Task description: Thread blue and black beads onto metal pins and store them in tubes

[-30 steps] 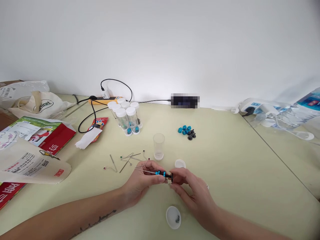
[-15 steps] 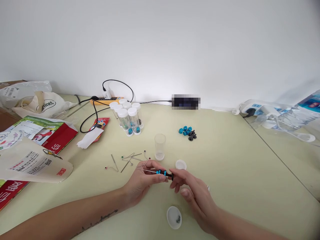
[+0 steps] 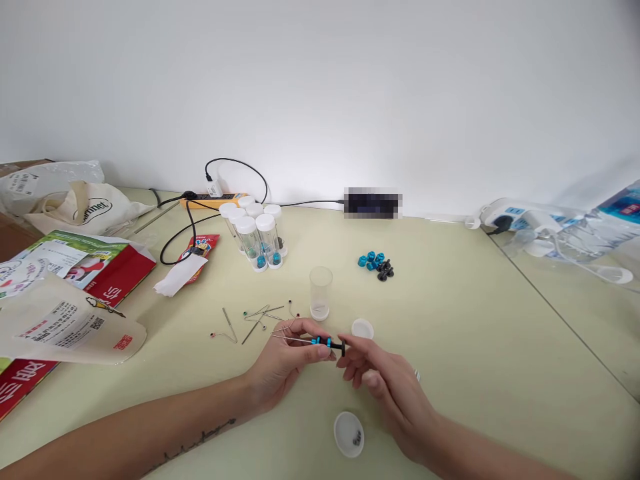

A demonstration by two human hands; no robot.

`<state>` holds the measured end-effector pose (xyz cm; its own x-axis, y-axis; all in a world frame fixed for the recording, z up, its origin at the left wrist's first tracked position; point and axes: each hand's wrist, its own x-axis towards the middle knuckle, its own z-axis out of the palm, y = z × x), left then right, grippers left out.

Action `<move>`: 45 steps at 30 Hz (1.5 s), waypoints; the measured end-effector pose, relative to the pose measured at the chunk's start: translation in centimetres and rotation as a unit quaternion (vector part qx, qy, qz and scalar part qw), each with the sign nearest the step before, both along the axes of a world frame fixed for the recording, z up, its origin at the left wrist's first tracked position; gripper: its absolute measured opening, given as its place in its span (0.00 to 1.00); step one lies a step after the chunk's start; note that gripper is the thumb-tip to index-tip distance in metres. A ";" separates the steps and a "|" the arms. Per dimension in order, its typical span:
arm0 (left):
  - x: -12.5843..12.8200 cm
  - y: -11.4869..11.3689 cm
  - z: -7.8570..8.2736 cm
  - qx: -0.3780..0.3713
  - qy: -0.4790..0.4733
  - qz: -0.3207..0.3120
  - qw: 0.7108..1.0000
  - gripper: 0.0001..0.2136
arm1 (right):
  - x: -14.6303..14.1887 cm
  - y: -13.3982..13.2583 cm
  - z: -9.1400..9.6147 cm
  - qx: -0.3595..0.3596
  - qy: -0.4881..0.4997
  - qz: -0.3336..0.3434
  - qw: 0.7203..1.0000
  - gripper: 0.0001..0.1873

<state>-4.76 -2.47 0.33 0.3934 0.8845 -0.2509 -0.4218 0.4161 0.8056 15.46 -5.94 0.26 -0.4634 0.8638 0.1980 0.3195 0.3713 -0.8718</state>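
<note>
The left hand (image 3: 287, 363) was closed in a pinch on a thin metal pin (image 3: 295, 340) that carried small blue beads (image 3: 316, 341) and a black bead (image 3: 336, 346) near its right end; the pin lay roughly level, just above the tabletop (image 3: 475, 333). The right hand (image 3: 383, 383) met it from the other side, its fingertips (image 3: 349, 348) touching the black end of the pin, the rest of the fingers loosely curled; whether it gripped the end or only touched it could not be told.

Just behind the hands stood an open clear tube (image 3: 321, 293), upright, with a white cap (image 3: 362, 328) lying near it to the right. More loose pins (image 3: 255, 319) were scattered on the tabletop left of the tube. Near the right wrist sat a small white dish (image 3: 349, 433) with a few dark bits in it. Further back, a cluster of capped tubes (image 3: 255, 233) stood together, and a little heap of blue and black beads (image 3: 375, 264) lay well apart to the right of them. Paper packets (image 3: 65, 313) lay at the left edge.
</note>
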 end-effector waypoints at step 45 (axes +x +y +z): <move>0.3 -0.1 0.5 0.051 0.068 -0.059 0.995 0.08 | -0.7 0.2 0.0 -0.028 -0.056 -0.044 0.997 0.06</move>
<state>-4.49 -2.60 0.79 0.4651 0.8572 -0.2210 -0.2581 0.3701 0.8924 14.73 -5.77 0.26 -0.4013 0.9104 0.1006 0.4449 0.2898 -0.8474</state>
